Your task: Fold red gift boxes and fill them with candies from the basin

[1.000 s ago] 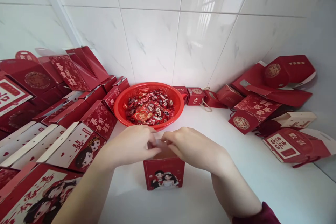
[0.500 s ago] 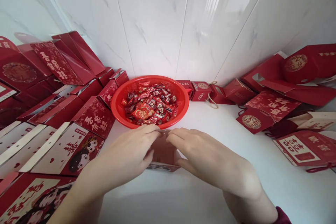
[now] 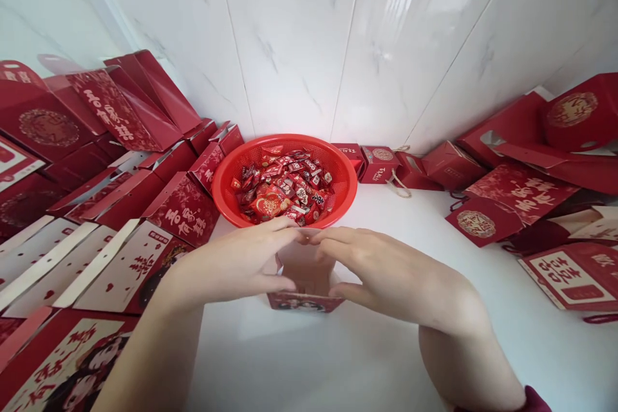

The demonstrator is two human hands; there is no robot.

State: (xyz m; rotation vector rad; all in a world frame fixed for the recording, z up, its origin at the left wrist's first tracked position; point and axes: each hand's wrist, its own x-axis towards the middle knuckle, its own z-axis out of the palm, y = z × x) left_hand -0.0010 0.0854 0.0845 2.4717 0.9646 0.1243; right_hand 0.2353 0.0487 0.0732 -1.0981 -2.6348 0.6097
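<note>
- Box (image 3: 305,304) sits between my left fingers (image 3: 280,230) and right fingers (image 3: 338,243), showing more inside than a second ago: its open mouth is accessible.
- Both sets arch wide; gripping, I can't tell.
- Red basket (image 3: 218,183) lies just beyond.

The head camera looks forward and down from close above the bench (image 3: 367,360), facing the tiled wall (image 3: 294,45) at twelve o'clock.

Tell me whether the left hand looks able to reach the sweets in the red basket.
Probably yes: the red basket is open, just beyond the left hand, and nothing covers the sweets; that hand is at the box, though.
</note>
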